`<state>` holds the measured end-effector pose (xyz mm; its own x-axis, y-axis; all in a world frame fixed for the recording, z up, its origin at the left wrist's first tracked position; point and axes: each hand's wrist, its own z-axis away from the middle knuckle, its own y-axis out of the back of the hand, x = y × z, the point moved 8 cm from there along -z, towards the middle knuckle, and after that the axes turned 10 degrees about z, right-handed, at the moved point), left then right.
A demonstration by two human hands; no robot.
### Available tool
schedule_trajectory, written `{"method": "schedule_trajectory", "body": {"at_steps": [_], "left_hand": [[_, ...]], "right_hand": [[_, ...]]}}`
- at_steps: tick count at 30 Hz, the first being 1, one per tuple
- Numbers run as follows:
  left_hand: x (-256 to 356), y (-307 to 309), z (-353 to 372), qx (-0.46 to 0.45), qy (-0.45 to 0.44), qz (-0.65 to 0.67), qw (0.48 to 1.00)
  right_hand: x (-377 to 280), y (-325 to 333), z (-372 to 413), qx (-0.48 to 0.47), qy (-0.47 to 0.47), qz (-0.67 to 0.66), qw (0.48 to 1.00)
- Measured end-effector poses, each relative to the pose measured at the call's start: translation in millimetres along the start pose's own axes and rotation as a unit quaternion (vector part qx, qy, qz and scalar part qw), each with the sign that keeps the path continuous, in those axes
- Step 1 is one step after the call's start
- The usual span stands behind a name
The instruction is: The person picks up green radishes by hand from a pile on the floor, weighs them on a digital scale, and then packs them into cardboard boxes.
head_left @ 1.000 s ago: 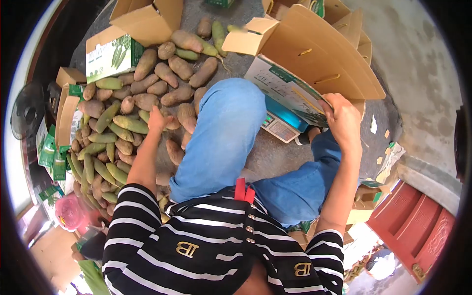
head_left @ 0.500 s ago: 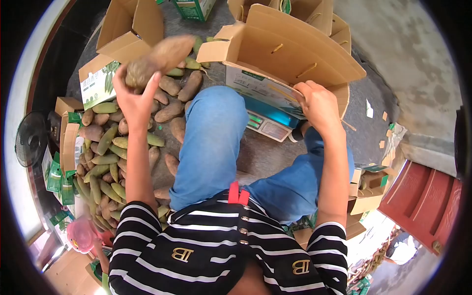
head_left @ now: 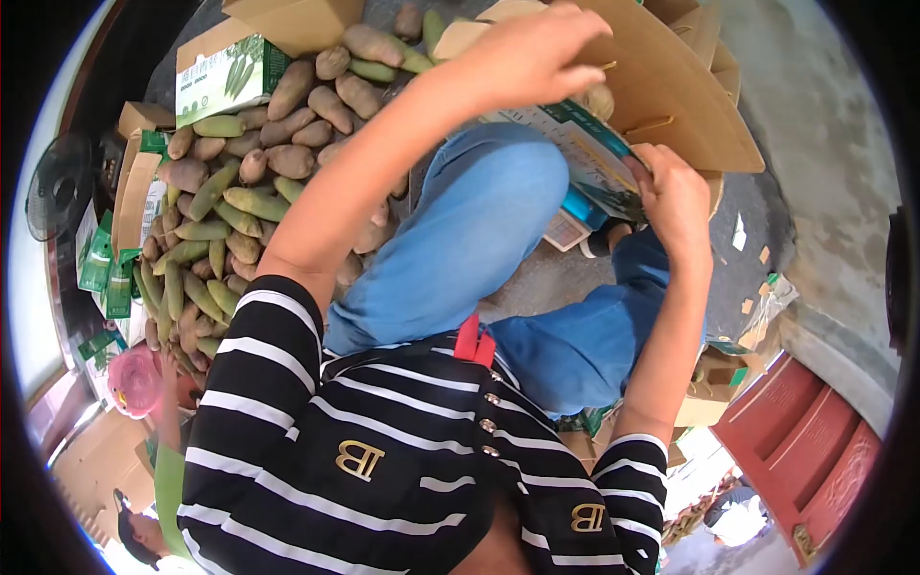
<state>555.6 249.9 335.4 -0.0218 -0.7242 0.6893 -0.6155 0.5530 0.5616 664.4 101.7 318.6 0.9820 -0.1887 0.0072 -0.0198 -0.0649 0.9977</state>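
Observation:
An open cardboard box (head_left: pixel 685 86) stands at the upper right on a scale (head_left: pixel 567 230). Over its left part is my left hand (head_left: pixel 537 57), empty, with its fingers apart. A brown tuber (head_left: pixel 596 100) shows inside the box just below that hand. My right hand (head_left: pixel 674 196) has its fingers closed on the box's near edge. Left of my knee lies a large pile of brown tubers (head_left: pixel 289 161) and green ones (head_left: pixel 254 203).
A box with a printed vegetable picture (head_left: pixel 225 84) stands behind the pile. At the far left are a fan (head_left: pixel 59 187) and green cartons (head_left: pixel 107 273). A person in green sleeves (head_left: pixel 170 489) is at the lower left. A red door (head_left: pixel 805 446) is at the lower right.
My left hand has moved right from above the pile to over the box and let go of the large tuber. My right hand still grips the box edge. The view has shifted.

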Motion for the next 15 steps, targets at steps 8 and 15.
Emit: {"method": "schedule_trajectory", "body": {"at_steps": [8, 15], "left_hand": [[-139.9, 81.6, 140.6, 0.057, 0.252, -0.092, 0.962], [-254.2, -1.7, 395.2, -0.043, 0.634, -0.092, 0.767]], "right_hand": [[1.7, 4.7, 2.4, 0.026, -0.008, 0.021, 0.999], [-8.0, 8.0, 2.3, 0.000, 0.011, -0.030, 0.999]]}}
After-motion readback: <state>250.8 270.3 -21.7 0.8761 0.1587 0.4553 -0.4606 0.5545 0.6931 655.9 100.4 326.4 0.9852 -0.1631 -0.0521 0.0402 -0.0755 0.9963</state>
